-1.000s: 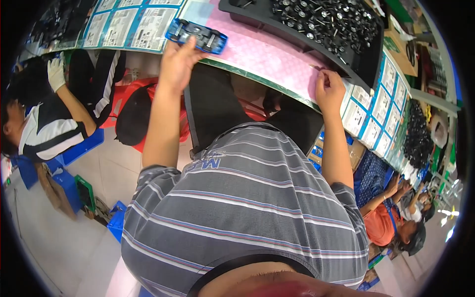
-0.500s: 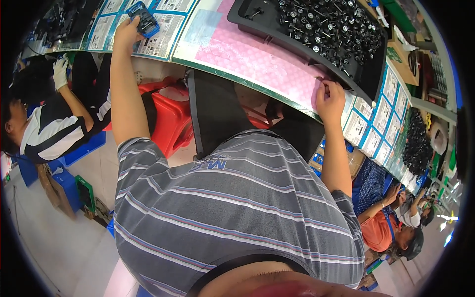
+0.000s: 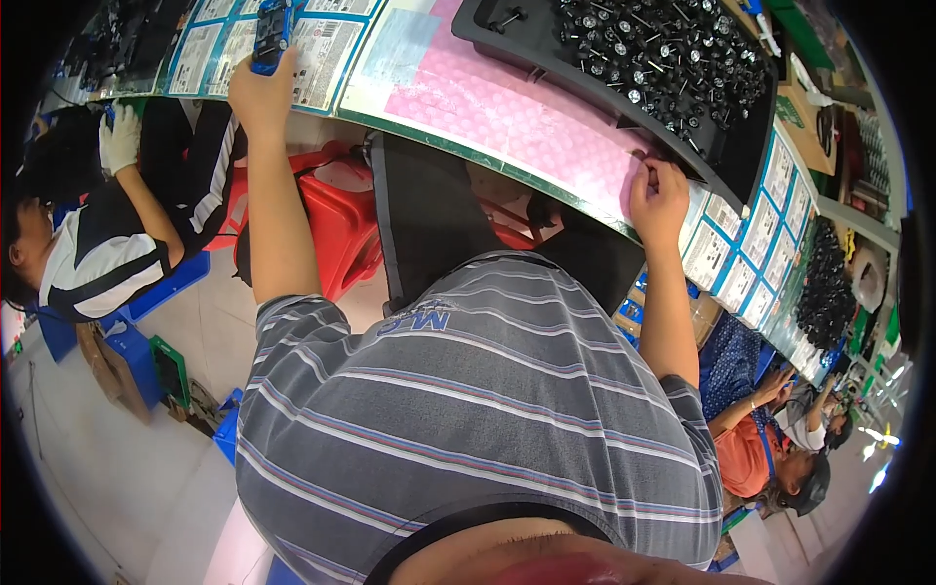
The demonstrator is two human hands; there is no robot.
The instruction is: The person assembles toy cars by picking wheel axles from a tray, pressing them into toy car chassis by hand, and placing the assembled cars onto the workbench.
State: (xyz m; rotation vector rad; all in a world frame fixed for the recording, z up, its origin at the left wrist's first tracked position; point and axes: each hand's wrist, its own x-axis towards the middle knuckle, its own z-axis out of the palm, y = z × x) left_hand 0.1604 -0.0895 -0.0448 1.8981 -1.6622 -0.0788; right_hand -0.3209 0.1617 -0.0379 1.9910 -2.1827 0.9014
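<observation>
My left hand [image 3: 263, 102] grips a blue toy car [image 3: 272, 37] by its near end, over the printed sheets at the far left of the table. The car has a blue rim and a dark middle. At the table's front edge my right hand [image 3: 660, 202] rests on the pink bubble-wrap mat [image 3: 507, 102], fingers bent and pinched together. A small dark bit shows by its fingertips; what they hold, I cannot make out. Just beyond that hand stands a black tray [image 3: 531, 60] full of small black wheels on metal axles [image 3: 663, 63].
Printed sheets in blue frames [image 3: 749, 244] lie on the table at right, beside a pile of black parts [image 3: 824, 283]. A red stool [image 3: 336, 219] stands under the table. One person with a white glove [image 3: 119, 141] sits at left; others work at right.
My left hand has turned the car more upright and shifted it slightly away. My right hand stays pinched at nearly the same place by the tray.
</observation>
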